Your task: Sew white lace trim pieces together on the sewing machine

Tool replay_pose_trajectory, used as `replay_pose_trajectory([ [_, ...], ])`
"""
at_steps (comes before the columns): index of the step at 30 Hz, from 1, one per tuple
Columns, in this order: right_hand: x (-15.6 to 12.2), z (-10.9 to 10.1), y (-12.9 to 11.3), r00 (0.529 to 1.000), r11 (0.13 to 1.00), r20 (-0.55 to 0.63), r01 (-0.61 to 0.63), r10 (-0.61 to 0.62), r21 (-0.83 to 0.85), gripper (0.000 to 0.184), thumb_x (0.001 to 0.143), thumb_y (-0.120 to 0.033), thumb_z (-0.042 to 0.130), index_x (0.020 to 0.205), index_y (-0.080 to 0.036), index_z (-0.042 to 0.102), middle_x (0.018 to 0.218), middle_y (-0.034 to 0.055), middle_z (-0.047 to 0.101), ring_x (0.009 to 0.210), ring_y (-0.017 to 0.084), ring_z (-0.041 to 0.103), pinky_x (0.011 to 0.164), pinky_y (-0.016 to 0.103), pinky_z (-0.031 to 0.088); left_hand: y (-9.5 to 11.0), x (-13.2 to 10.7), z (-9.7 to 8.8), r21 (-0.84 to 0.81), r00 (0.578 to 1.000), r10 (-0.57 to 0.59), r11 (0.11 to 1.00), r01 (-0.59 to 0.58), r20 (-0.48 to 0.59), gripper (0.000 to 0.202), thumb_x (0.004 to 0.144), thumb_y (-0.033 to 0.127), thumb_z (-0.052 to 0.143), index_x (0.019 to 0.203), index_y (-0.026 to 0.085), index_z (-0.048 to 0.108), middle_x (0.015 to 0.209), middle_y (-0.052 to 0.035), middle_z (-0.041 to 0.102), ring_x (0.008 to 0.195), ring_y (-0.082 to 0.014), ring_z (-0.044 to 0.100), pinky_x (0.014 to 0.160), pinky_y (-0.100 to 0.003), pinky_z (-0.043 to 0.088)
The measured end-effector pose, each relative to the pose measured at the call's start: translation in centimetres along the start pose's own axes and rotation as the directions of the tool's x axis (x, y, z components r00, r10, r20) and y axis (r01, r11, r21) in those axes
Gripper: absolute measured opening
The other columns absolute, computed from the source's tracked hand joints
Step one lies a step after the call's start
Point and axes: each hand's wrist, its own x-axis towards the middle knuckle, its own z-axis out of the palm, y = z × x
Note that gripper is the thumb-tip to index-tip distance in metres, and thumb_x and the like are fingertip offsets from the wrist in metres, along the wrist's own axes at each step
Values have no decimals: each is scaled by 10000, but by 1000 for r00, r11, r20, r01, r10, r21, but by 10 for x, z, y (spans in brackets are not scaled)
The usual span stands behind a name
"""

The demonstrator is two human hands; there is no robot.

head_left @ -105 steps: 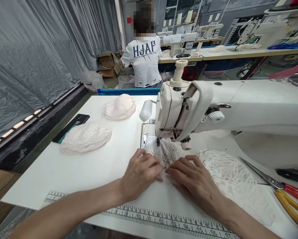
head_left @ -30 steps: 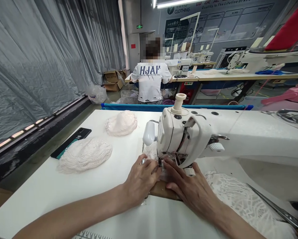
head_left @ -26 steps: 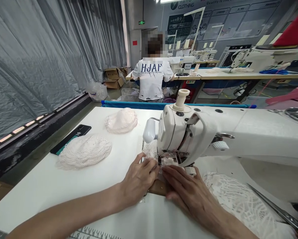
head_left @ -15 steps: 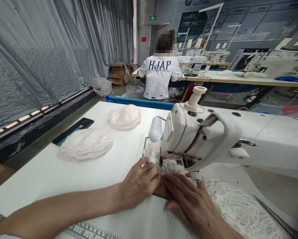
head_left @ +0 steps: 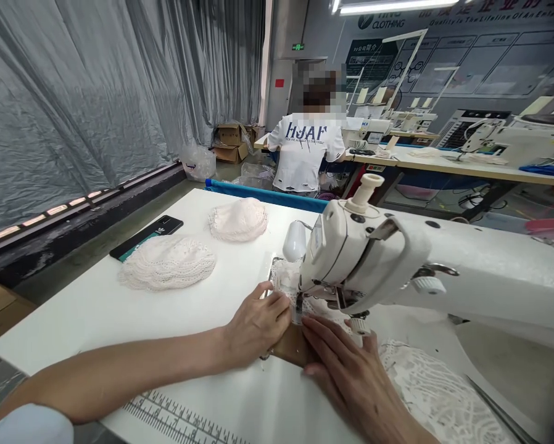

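Note:
A white sewing machine (head_left: 397,265) stands on the white table (head_left: 119,314). A strip of white lace (head_left: 292,287) lies under its presser foot, over a brown card piece (head_left: 292,350). My left hand (head_left: 257,324) rests on the lace left of the needle, fingers curled and pressing down. My right hand (head_left: 346,367) lies flat on the card and lace just right of the needle, fingers stretched toward the foot. More white lace (head_left: 434,394) spreads out to the right.
Two heaps of lace pieces (head_left: 168,270) (head_left: 239,219) and a black phone (head_left: 146,237) lie on the table's left. A printed ruler (head_left: 184,419) runs along the near edge. A person in a white T-shirt (head_left: 303,151) works behind, by other machines (head_left: 512,142). Grey plastic sheeting (head_left: 96,92) hangs on the left.
Both hands have moved forward from the near side of the lace right up to the presser foot. The lace has fed in under the foot, and the brown card shows beneath the hands.

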Motion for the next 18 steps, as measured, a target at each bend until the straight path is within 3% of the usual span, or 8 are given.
replay_pose_trajectory([
  [5,2,-3,2,1000,999,-5,-24,24,24,330,971,-336,360,1080,-142,605,1094,110,666,846,206,628,878,424,271,-1,2,-1,-21,999,-25,999,25,28,245,828,32,436,1047,101,523,991,-82,575,938,-168,538,932,-380,328],
  [10,6,-4,0,998,997,-13,-67,68,45,288,970,-288,363,1040,-152,607,1043,95,679,851,201,621,882,425,267,-15,12,5,0,999,-39,999,39,15,194,862,20,373,937,128,515,991,-65,579,929,-149,547,931,-383,318],
  [14,7,-6,-3,991,993,-64,-118,119,24,325,979,-299,326,1002,-147,612,988,94,687,803,197,613,862,426,283,-20,12,4,54,999,-3,999,5,-36,243,856,-16,325,748,140,477,838,-48,589,745,-132,548,810,-334,382],
  [18,7,-11,-9,994,998,-84,-67,67,0,434,931,-479,379,1044,-120,594,994,122,672,839,231,593,838,414,304,2,-14,-18,165,998,-15,986,25,-63,216,771,-28,377,670,149,448,595,-15,496,530,-143,450,626,-301,378],
])
